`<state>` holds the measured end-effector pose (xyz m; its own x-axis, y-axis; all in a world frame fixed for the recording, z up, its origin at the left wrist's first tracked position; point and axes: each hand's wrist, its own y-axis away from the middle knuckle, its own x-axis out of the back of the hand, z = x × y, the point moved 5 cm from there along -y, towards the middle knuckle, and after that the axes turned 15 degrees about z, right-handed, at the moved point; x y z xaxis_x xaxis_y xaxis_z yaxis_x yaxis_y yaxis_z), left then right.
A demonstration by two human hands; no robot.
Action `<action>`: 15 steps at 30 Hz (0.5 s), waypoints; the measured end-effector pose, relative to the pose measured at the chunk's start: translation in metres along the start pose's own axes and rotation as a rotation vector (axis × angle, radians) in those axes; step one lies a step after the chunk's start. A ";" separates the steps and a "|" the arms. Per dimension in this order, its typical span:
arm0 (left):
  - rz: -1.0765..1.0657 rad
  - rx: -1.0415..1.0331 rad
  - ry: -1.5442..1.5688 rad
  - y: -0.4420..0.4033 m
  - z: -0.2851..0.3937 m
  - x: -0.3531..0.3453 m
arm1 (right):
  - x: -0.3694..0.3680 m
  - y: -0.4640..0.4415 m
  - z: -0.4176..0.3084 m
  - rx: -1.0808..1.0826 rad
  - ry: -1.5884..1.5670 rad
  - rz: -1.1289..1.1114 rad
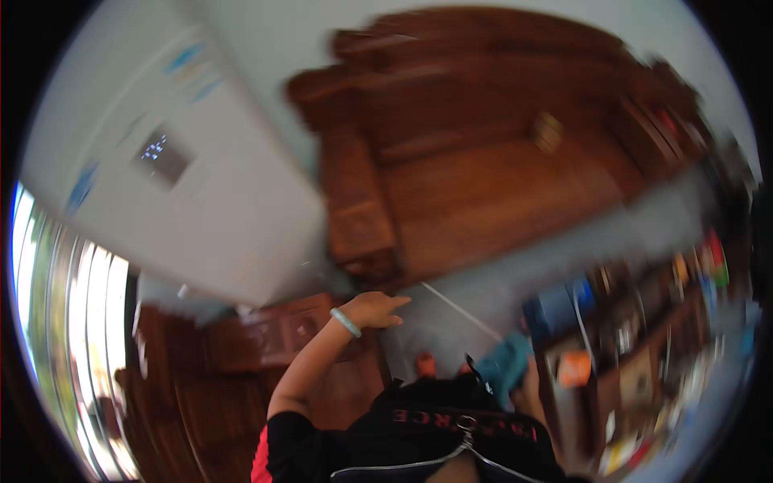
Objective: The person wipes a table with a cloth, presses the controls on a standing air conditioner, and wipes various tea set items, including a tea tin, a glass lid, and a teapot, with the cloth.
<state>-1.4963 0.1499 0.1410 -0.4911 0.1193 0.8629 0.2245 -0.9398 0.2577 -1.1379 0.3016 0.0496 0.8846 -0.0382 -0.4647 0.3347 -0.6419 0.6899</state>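
- The teal bundle [506,366], cloth-like and crumpled, is low in front of the person, at the end of the right forearm [532,394]; the right hand is hidden or lost in blur, so whether its fingers grasp the bundle cannot be told.
- A thin pale strip [460,309] (rod, cord or floor line, too smeared to say) runs from near the sofa's corner towards the bundle.
- The left hand [377,310], with a pale bracelet [346,323] at the wrist, reaches out over the floor, fingers spread and released, holding nothing visible.
- As to progress, the work seems under way rather than finished: the bundle is by the right arm, not set down on any furniture; nothing shows as completed, and how much is left cannot be judged.
- Beyond the left hand are the wooden sofa [483,217], with a small yellowish item [547,132] on its seat, and a white appliance [229,209] with a lit display.
- Farther out, a cluttered cabinet [592,414] lines the right side.
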 end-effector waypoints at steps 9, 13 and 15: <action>-0.574 0.242 0.905 -0.055 0.130 -0.175 | 0.001 0.075 0.022 0.333 0.483 -0.088; -0.533 0.286 1.170 -0.029 0.179 -0.213 | 0.032 0.099 0.033 0.712 0.860 -0.092; -0.623 0.321 1.144 -0.021 0.201 -0.218 | 0.054 0.105 0.039 0.552 0.860 0.019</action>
<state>-1.2250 0.2082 0.0344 -0.9707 0.0156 -0.2398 -0.1836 -0.6920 0.6982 -1.0677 0.2023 0.0759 0.8944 0.3709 0.2498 0.3139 -0.9186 0.2402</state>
